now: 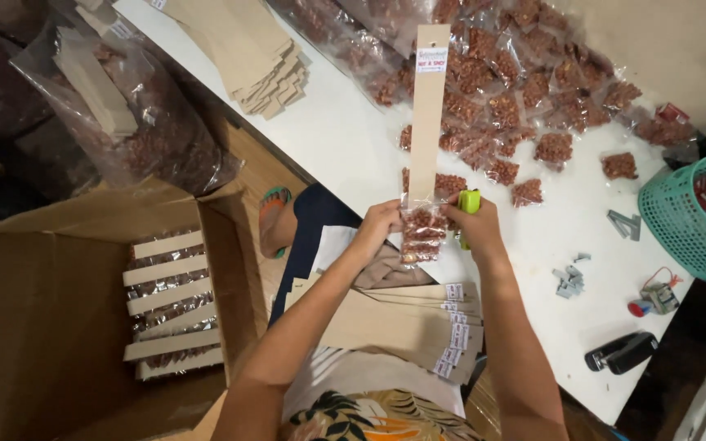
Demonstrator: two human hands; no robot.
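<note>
Your white table (353, 139) runs from the top left corner of the view down to the bottom right. Beyond its left edge an open cardboard box (51, 318) holds finished strips, each lined with small packets. Loose packets of reddish-brown nuts (525, 90) lie scattered over the far half of the table, and a stack of blank card strips (263, 61) sits at its far left end. A teal basket (692, 216) stands at the right edge, and a black stapler (621, 353) lies near the bottom right corner. More labelled strips (402, 322) rest across your lap.

You are at the fastening step, it seems. Your left hand (377, 229) is closed on the lower end of a tall card strip (429, 114), pinching one clear packet (422, 233) of nuts against it. Your right hand (477, 230) is wrapped around a small green stapler (469, 204) at the packet's top edge. The strip stands nearly upright over the near edge of the table, bare above that packet but for a small label at its top.

The next move likely calls for the packet's sealed top to lie flat on the card, and for a firm squeeze.
</note>
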